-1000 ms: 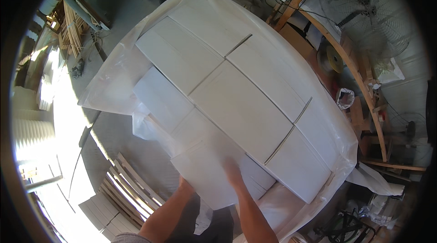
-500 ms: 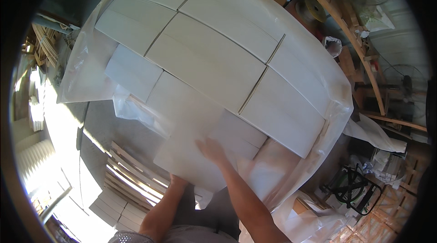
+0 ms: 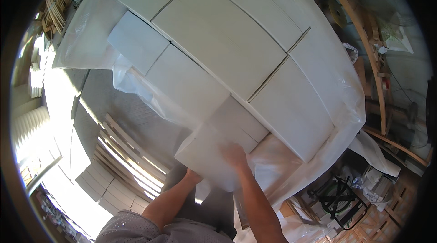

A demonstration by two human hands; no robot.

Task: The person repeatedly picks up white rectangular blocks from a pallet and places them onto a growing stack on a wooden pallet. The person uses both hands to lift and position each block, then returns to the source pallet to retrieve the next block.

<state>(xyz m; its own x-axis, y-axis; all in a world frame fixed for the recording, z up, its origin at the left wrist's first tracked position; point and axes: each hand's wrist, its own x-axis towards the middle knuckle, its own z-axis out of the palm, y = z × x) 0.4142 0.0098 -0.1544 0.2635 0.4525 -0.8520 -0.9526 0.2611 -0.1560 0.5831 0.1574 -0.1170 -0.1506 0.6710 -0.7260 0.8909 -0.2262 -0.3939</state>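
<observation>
A white box (image 3: 205,149) is tilted in front of my body, at the near side of a large stack of white boxes (image 3: 223,33). At its near lower edge my left hand (image 3: 193,177) grips it, with the fingers hidden behind the box. My right hand (image 3: 235,155) lies against the right part of its upper face, fingers smeared by motion. Just beyond it, another white box (image 3: 239,122) sits lower at the stack's near edge. Further left in that lower row are two more white boxes (image 3: 139,43).
Clear plastic sheeting (image 3: 314,152) surrounds the stack. A slatted wooden pallet (image 3: 132,161) lies on the floor at left, with more white boxes (image 3: 102,181) beside it. To the right are a black metal frame (image 3: 341,202) and a curved wooden beam (image 3: 364,38).
My view has shifted, so the stack appears larger and higher. The held box has tilted to show a side face, and both hands have moved right in the picture with it.
</observation>
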